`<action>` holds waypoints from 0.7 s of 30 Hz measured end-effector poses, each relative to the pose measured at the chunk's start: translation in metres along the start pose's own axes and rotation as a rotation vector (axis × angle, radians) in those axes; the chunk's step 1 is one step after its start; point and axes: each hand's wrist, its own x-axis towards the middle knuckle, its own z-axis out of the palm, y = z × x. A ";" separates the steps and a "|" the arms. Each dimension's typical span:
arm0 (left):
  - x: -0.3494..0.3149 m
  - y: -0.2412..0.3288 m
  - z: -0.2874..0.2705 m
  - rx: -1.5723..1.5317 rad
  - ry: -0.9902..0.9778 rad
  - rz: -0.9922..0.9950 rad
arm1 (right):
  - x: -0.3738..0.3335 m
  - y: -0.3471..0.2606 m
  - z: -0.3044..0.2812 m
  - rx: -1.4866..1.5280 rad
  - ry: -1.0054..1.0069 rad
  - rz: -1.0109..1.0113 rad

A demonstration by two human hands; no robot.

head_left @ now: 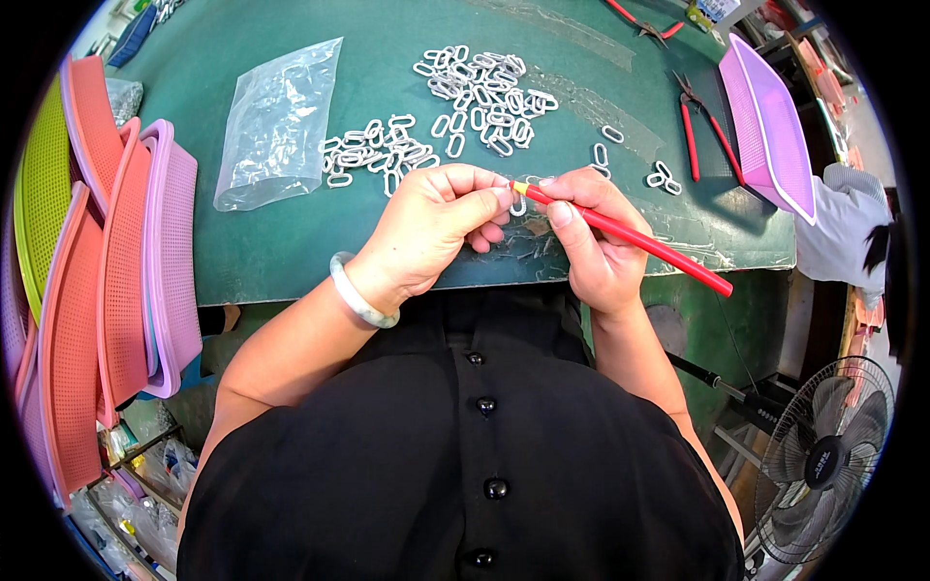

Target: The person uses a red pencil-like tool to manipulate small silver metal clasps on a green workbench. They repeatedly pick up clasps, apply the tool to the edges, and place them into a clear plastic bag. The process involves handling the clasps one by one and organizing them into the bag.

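Observation:
My right hand is closed round a slim red pen-shaped tool with a yellow band near its tip. The tip meets the pinched thumb and forefinger of my left hand, and whatever those fingers grip is too small to make out. A pale oval link shows between the two hands, just under the tool; I cannot tell which hand bears it. Beyond my left hand lies a loose pile of pale oval links, with a larger pile of links farther back.
A clear plastic bag rests on the green table. Several stray links lie to the right, near red-handled pliers and a purple basket. Stacked plastic baskets crowd the left; a fan stands lower right.

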 end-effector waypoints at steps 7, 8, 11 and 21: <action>0.000 -0.001 -0.001 0.006 -0.003 0.001 | 0.001 0.000 0.001 -0.015 -0.002 -0.022; 0.001 -0.001 -0.001 0.006 -0.005 0.001 | 0.001 0.000 0.000 -0.021 -0.008 -0.027; 0.001 -0.002 -0.001 0.007 -0.004 -0.001 | 0.001 -0.001 0.001 -0.013 -0.002 -0.010; 0.002 -0.002 -0.001 0.011 -0.003 -0.001 | 0.000 0.002 -0.002 0.036 0.034 0.010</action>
